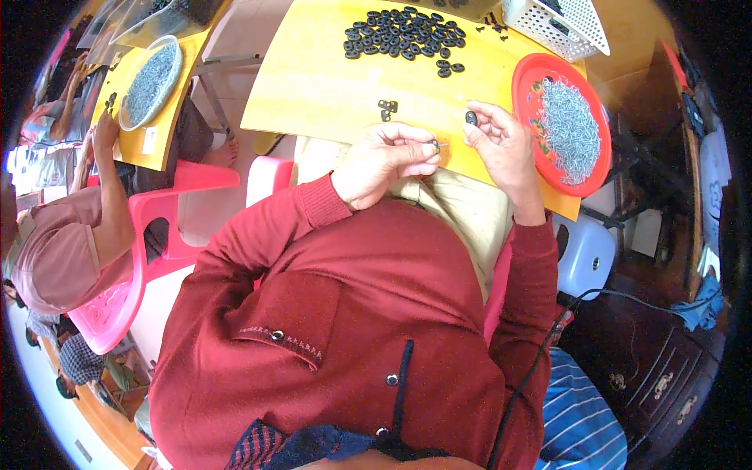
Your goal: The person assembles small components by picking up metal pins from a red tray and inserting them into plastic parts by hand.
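My left hand [392,157] is closed at the table's front edge. Between its thumb and fingertips is a small dark piece [435,144], with a thin metal pin or screw [443,144] sticking out to the right. To its right, my right hand [501,145] pinches a black oval plastic piece [471,117] between thumb and forefinger. The two held pieces are apart. Just beyond my left hand lie a few small black parts [387,108]. Farther back is a heap of black oval pieces [403,33]. Beside my right hand, a red plate [523,82] holds many silvery screws [570,129].
A white perforated basket [560,35] stands at the back right of the yellow table [305,74]. At left, a person [74,243] on a pink chair [141,243] works at another table beside a bowl rim [176,59] full of screws. A blue stool [583,254] is at right.
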Tool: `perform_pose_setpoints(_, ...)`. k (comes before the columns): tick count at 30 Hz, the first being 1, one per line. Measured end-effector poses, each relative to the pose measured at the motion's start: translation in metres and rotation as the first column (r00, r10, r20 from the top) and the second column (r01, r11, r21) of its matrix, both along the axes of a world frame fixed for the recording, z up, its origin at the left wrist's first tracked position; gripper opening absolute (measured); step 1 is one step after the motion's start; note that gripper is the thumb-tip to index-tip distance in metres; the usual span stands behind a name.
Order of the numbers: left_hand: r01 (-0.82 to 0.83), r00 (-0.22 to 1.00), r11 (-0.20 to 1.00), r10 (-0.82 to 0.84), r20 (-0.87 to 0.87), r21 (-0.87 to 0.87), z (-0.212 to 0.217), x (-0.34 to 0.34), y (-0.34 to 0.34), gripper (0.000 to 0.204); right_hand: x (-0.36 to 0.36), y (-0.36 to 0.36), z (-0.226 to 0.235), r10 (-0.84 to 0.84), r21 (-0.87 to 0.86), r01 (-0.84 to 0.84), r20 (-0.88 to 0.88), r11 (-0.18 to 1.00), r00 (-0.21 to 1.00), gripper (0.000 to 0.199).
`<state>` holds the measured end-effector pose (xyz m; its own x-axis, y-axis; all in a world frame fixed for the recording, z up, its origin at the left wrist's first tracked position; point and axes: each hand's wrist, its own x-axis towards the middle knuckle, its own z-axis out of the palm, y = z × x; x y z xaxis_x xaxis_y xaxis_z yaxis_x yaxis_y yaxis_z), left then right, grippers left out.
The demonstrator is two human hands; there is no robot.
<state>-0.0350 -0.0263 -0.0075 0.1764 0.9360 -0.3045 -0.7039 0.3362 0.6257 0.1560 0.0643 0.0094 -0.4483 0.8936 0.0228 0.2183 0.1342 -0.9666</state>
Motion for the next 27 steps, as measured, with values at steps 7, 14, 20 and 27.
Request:
perform_pose_setpoints(7, -0.028, 1.000, 1.000, 0.028, 0.006, 0.002, 0.0028, 0.0016, -0.0008, 0.015, 0.0012, -0.0011, -0.0045, 0.004, 0.022, -0.004, -0.019, 1.000, 1.000, 0.025)
perform_pose_setpoints(14, -0.029, 0.999, 1.000, 0.029, 0.016, -0.004, 0.0012, 0.0010, -0.0008, 0.015, 0.0036, 0.0011, -0.0063, 0.039, 0.034, -0.039, -0.023, 0.999, 0.999, 0.021)
perform_pose_setpoints(20, -0.033, 0.999, 0.999, 0.033, 0.017, -0.008, 0.0010, 0.0012, -0.0006, 0.015, 0.0028, -0.0002, -0.0057, 0.030, 0.036, -0.028, -0.063, 0.999, 0.998, 0.017)
perform_pose_setpoints(27, -0.029, 1.000, 1.000, 0.029, 0.011, -0.002, 0.0011, 0.0002, -0.0011, 0.015, -0.0008, -0.0028, -0.0043, 0.012, -0.031, -0.016, -0.125, 0.999, 0.992, 0.026)
